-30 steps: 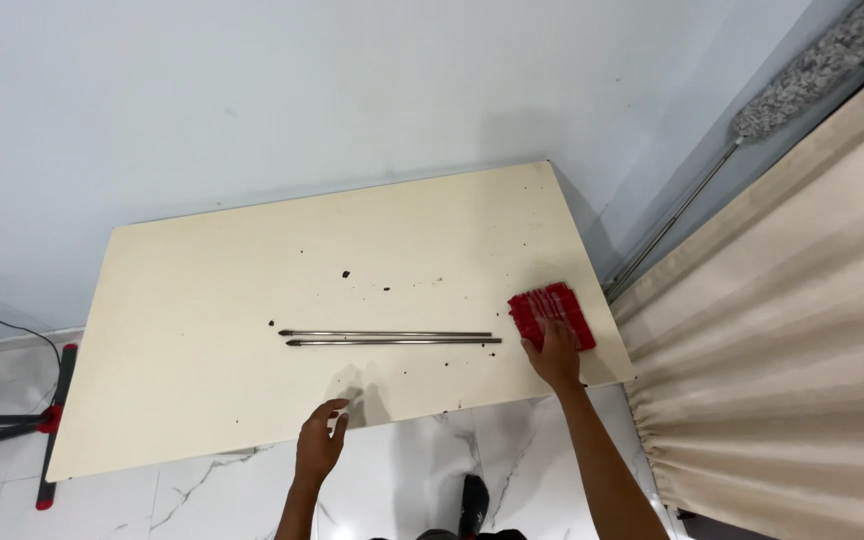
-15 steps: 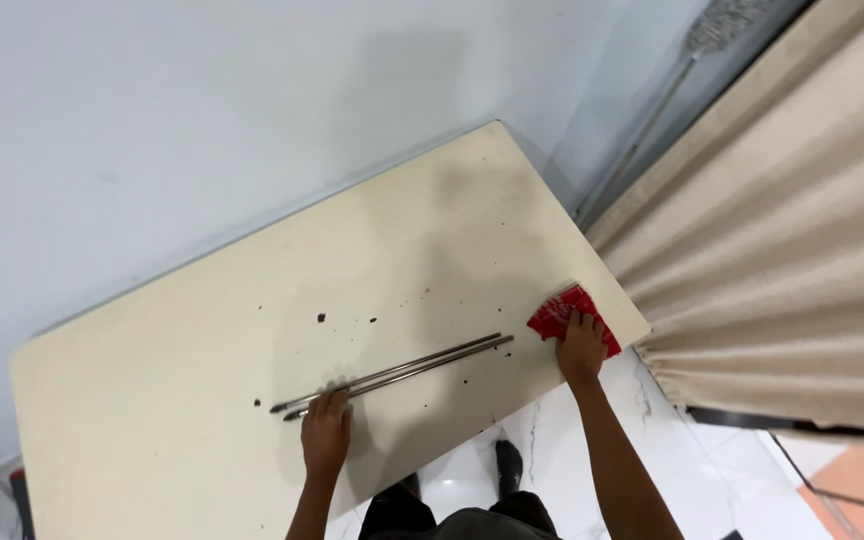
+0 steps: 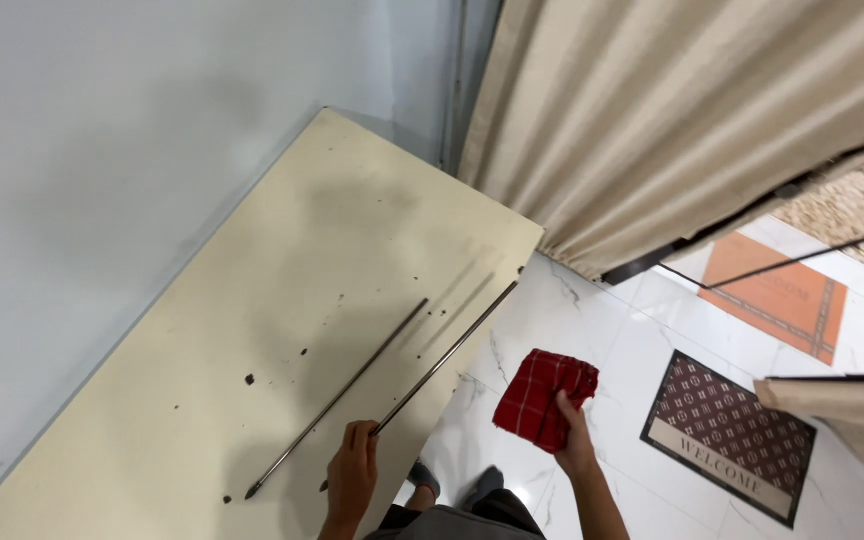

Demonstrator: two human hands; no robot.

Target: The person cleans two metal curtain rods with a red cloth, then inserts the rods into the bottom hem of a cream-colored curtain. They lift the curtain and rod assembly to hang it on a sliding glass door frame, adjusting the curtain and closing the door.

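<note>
My right hand (image 3: 574, 438) grips a folded red checked cloth (image 3: 542, 397) and holds it off the table, above the white marble floor. My left hand (image 3: 353, 470) rests on the near end of one of two long thin metal rods (image 3: 432, 368) that lie side by side on the cream table (image 3: 252, 300). The other rod (image 3: 337, 400) lies just left of it. Whether the left fingers close around the rod I cannot tell. Small dark specks dot the tabletop near the rods.
A pale wall runs along the table's far side. Beige pleated curtains (image 3: 672, 120) hang at the table's right end. On the floor lie a dark patterned doormat (image 3: 727, 425) and an orange mat (image 3: 772, 295). My feet show below the table edge.
The right hand has lifted the red cloth off the table corner and brought it out over the floor. The view has swung right. The left hand moved onto the rod's end.
</note>
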